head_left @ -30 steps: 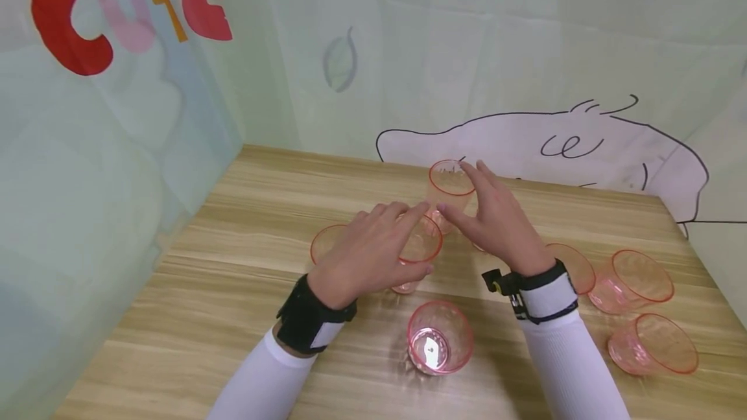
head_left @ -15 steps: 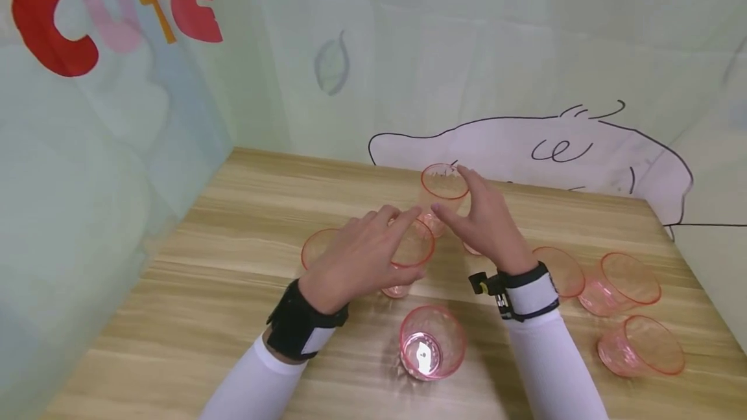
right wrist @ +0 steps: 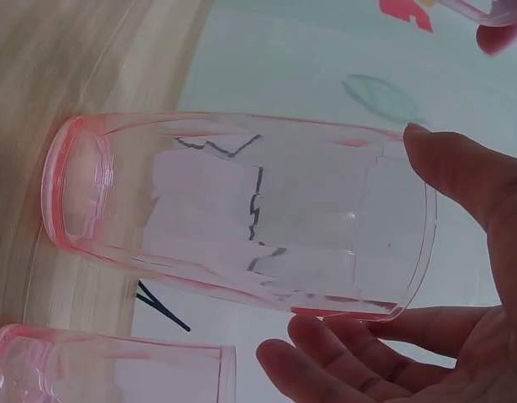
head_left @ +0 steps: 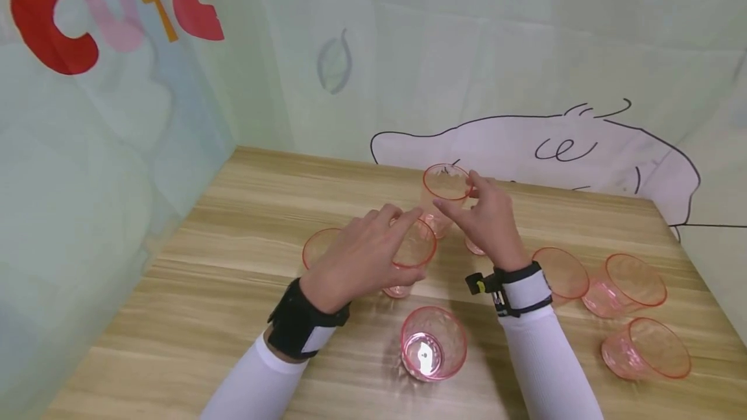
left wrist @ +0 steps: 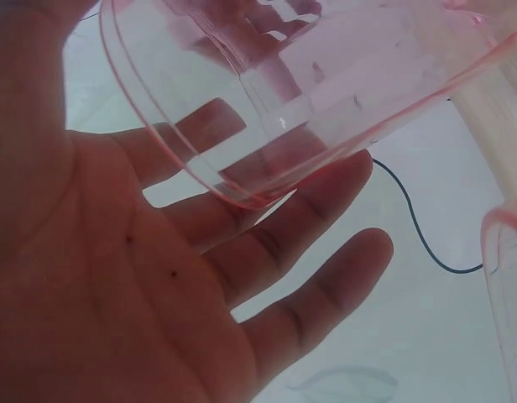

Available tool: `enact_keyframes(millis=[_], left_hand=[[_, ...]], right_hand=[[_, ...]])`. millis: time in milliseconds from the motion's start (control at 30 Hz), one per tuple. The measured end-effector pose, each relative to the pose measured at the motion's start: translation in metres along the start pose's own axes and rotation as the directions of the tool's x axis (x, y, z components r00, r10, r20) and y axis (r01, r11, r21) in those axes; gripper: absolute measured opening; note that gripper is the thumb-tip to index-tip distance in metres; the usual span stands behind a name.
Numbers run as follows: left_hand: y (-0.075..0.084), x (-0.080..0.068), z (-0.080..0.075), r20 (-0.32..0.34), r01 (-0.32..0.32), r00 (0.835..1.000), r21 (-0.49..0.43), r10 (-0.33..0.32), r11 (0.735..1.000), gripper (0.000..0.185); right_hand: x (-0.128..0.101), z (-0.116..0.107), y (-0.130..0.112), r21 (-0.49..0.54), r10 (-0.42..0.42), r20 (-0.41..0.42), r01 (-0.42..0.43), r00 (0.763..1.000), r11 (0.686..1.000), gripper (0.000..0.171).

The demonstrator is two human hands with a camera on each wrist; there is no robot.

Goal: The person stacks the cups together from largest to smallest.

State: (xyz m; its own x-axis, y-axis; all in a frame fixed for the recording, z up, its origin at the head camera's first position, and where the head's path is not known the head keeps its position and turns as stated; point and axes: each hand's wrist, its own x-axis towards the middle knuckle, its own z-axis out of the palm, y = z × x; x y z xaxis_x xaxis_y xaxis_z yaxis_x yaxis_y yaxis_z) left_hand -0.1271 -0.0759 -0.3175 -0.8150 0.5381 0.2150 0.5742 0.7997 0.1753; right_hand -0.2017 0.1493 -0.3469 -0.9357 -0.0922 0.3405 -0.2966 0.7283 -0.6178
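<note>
Pink-tinted clear drinking glasses with red rims stand on the wooden table. My left hand spans one glass near its rim, thumb on the near side and fingers round the far side. In the left wrist view, its fingers lie along and behind the glass. Farther back, my right hand holds another glass by the upper edge. The right wrist view shows the thumb at the rim of this glass and bent fingers at the opposite side. Both glasses appear upright; the left one is partly hidden.
A glass stands alone at the front. Left of it, behind my left hand, shows a glass rim. To the right are several glasses, including one at the lower right. A printed cloth wall bounds the wooden table.
My right hand has closed from spread fingers onto the rim of the far glass. The left hand keeps its place round its glass. The head view has shifted slightly.
</note>
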Motion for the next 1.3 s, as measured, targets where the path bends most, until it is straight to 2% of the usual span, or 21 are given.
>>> enact_keyframes(millis=[267,600,1067,1300], left_hand=[[-0.0015,-0.0006,0.0009,0.001,-0.001,1.0,-0.012,0.001,1.0,0.083],[-0.0008,0.0,0.0018,-0.04,-0.028,0.999,-0.041,0.026,0.999,0.076],[-0.0004,0.0,0.0022,0.025,0.04,0.999,-0.136,-0.037,0.99,0.07],[-0.0032,-0.0001,0.0022,-0.01,0.026,1.0,-0.153,-0.028,0.988,0.069]], right_hand=[[-0.0005,0.002,0.0017,0.037,0.011,-0.009,-0.011,1.0,0.999,0.074],[-0.004,-0.0019,0.0014,0.112,0.069,0.021,-0.071,0.997,0.991,0.085],[-0.0049,-0.0038,0.0038,0.113,0.057,0.055,-0.063,0.997,0.992,0.091],[-0.006,-0.0056,0.0056,0.093,0.018,0.062,-0.023,0.998,0.995,0.083]])
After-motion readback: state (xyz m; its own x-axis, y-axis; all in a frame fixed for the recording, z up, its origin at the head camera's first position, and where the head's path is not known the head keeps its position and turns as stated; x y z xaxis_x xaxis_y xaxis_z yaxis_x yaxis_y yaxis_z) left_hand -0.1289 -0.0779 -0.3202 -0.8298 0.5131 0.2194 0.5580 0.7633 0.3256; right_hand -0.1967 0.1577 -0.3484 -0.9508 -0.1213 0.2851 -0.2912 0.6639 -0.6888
